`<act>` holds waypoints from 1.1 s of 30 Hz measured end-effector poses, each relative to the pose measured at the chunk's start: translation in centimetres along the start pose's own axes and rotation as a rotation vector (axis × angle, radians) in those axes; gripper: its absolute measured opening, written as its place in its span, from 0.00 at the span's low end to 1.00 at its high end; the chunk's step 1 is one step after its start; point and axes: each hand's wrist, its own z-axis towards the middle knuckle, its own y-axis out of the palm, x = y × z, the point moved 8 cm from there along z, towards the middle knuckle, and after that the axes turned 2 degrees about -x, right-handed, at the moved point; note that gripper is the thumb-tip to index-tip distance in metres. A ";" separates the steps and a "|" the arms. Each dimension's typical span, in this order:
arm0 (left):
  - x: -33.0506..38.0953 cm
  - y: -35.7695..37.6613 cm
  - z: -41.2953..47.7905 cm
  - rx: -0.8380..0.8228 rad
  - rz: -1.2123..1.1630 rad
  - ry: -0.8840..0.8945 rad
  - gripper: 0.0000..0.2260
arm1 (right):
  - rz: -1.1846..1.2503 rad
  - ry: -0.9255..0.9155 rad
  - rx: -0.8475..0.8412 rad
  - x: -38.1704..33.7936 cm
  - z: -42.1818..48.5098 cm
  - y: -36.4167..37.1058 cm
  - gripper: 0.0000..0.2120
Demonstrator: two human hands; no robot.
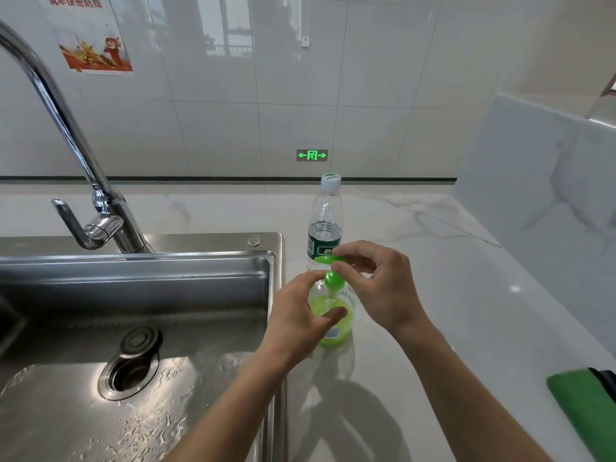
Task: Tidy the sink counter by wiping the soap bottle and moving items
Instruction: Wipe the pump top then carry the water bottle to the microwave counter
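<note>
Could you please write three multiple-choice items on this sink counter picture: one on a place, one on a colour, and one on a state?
1. Where does the water bottle stand?
A. In the sink basin
B. On the counter just behind the soap bottle
C. Under the faucet

2. What colour is the liquid in the soap bottle?
A. Blue
B. Bright green
C. Red

3. What is the left hand doing?
A. Gripping the soap bottle's body
B. Resting flat in the sink
C. Holding the green cloth

Answers:
1 B: it is upright on the marble counter, right of the sink.
2 B: the liquid shows bright green through the clear body.
3 A: its fingers wrap the bottle, while the right hand pinches the green pump top; the green cloth lies untouched at the right edge.
</note>
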 end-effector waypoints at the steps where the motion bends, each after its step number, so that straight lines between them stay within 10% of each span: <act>1: -0.1 0.0 0.1 -0.003 0.003 -0.001 0.28 | -0.001 0.000 0.011 0.2 0.1 0.0 0.08; 33: -0.1 -0.1 0.0 -0.020 -0.008 0.001 0.28 | 0.083 -0.020 -0.092 1.2 0.3 0.8 0.11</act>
